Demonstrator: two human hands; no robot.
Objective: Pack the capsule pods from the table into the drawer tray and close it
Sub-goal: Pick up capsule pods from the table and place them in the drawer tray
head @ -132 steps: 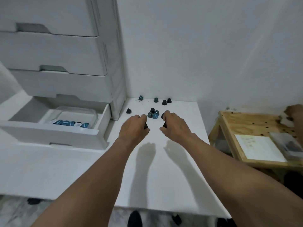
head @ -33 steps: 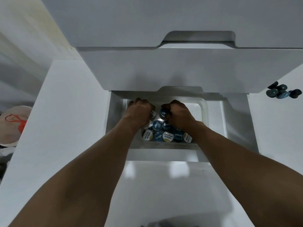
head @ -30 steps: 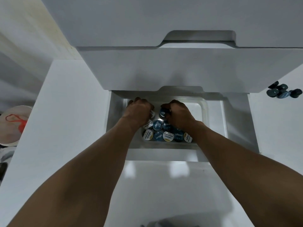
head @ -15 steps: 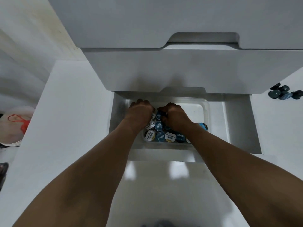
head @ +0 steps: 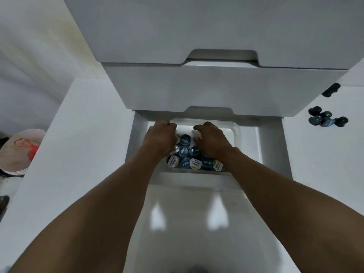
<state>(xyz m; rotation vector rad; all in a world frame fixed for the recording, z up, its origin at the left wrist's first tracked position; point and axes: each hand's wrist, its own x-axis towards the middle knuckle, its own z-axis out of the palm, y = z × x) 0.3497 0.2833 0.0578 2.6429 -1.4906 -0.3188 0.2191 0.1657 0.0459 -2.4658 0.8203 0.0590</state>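
Reaching into the open drawer (head: pixel 272 150), the left hand (head: pixel 160 138) and right hand (head: pixel 212 141) hover over capsule pods (head: pixel 185 152) in the tray (head: pixel 237 129). Their fingers (head: pixel 201 127) bend down, so whether either holds a pod cannot be told. Loose pods (head: pixel 325 119) sit on the table (head: pixel 325 158).

Dim, cool light; wide-angle edge distortion

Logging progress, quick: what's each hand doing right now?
Left hand: fingers curled down into the tray, grip hidden, cannot tell.
Right hand: same, cannot tell.
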